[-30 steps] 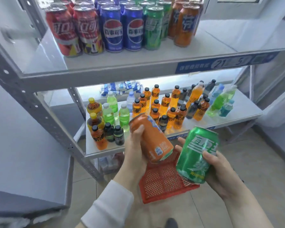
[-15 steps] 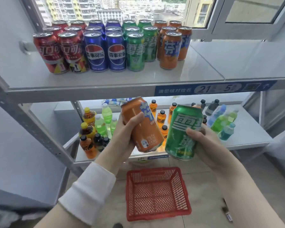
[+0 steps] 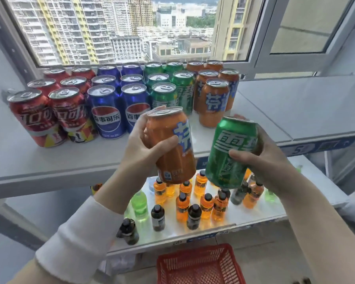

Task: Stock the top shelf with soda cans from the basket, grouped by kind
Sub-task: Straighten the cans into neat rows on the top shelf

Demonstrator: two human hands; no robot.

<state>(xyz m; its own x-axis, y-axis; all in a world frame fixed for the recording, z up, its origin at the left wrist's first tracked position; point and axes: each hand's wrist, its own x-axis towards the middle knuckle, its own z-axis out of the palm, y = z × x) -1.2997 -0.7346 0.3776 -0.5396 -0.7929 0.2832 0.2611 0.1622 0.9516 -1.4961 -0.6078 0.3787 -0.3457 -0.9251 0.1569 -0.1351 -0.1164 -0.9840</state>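
My left hand [image 3: 143,148] grips an orange soda can [image 3: 172,152], held upright just in front of the top shelf [image 3: 70,158]. Beside it my right hand [image 3: 262,160] grips a green soda can [image 3: 232,152], tilted slightly. On the shelf stand cans in rows by kind: red cans [image 3: 37,117] at the left, then blue cans [image 3: 108,111], green cans [image 3: 166,95], and orange cans [image 3: 213,101] at the right. The red basket [image 3: 201,265] sits on the floor below, and no cans show in the part in view.
A lower shelf [image 3: 254,216] holds several small orange, green and dark bottles. Bare shelf surface lies in front of the can rows and to the right of the orange cans. An open window frame [image 3: 260,58] stands behind the shelf.
Both hands have risen with their cans from above the basket to the level of the top shelf's front edge. The view has tilted up toward the shelf and window.
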